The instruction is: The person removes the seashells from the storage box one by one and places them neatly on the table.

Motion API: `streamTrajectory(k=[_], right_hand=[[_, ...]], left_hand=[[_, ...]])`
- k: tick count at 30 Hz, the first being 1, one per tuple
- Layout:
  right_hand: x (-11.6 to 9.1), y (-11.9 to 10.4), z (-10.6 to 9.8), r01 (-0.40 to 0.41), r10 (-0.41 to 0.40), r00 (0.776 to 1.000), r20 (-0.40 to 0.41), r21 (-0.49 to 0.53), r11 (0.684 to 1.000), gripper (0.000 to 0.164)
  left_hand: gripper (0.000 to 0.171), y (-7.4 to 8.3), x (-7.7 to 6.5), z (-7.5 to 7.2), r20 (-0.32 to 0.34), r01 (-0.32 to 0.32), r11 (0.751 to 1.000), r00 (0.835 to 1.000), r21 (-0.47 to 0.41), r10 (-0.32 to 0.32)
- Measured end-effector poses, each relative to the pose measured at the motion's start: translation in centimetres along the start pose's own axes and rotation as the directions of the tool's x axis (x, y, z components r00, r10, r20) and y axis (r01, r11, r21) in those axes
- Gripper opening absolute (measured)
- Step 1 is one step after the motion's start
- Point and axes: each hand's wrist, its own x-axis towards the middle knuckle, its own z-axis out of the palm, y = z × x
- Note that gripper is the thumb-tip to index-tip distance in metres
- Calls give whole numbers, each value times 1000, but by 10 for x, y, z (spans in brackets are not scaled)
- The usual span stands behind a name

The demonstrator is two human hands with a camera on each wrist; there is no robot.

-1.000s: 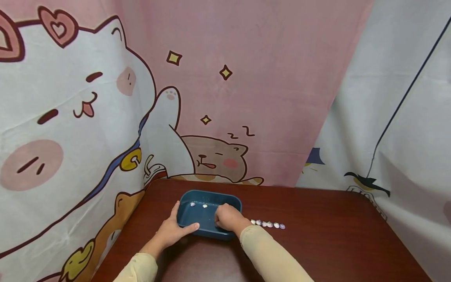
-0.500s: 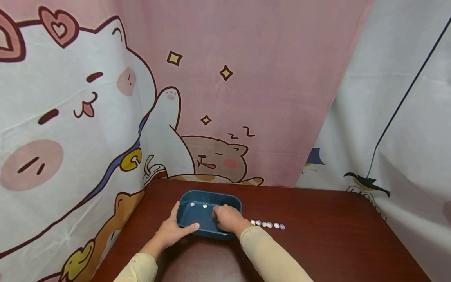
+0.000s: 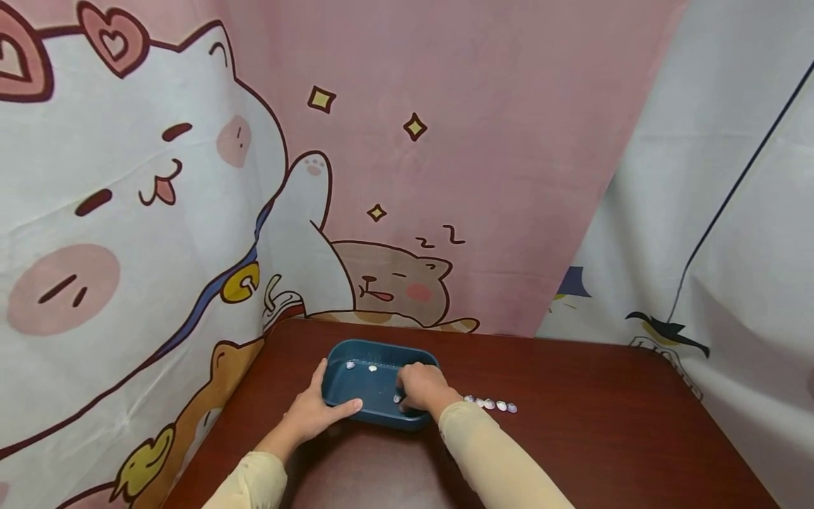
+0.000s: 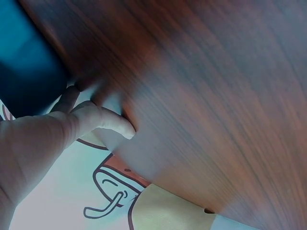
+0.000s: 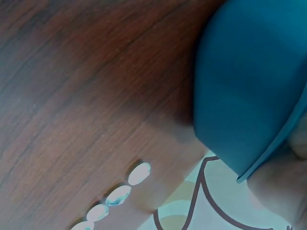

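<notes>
A dark blue-green plastic tub (image 3: 365,392) stands on the brown table. My left hand (image 3: 309,413) touches its near left corner, the thumb along the front rim and the fingers straight along the left side. Inside the tub's right half is my right hand (image 3: 421,387), fingers curled, with a small whitish seashell (image 3: 397,399) between the fingertips and thumb. Two more shells lie near the tub's back wall: a purplish shell (image 3: 350,365) and a white shell (image 3: 372,368). The right wrist view shows the tub's outer wall (image 5: 244,91), with its inside hidden.
To the right of the tub, several shells (image 3: 489,404) lie on the table in a straight row, partly covered by my right wrist. Behind the table (image 3: 604,424) hangs a printed cartoon cloth (image 3: 496,177).
My right hand has shifted slightly within the tub, and a shell now shows at its fingertips. The left hand keeps its place at the corner. The head view has shifted a little.
</notes>
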Motion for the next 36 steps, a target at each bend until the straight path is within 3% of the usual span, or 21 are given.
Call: streamTrajectory(k=[7,19,26,36], right_hand=[[1,5,2,59,-59,998,2,28,998,27],[3,4,8,51,-49,998,-44,50,997,13],[5,4,9,33,-29,997,-65,60,998,17],[4,2,6,43,-43,999,-17,59,997,18]], left_hand=[[134,0,1,0,-5,-5,1000,1000,-3,5],[137,0,0,0,3,5,1000,1000,4,-5],[135,2,0,-1,1,-4,1000,1000,10,4],[136,2,0,-1,-3,-4,1000,1000,17,4]])
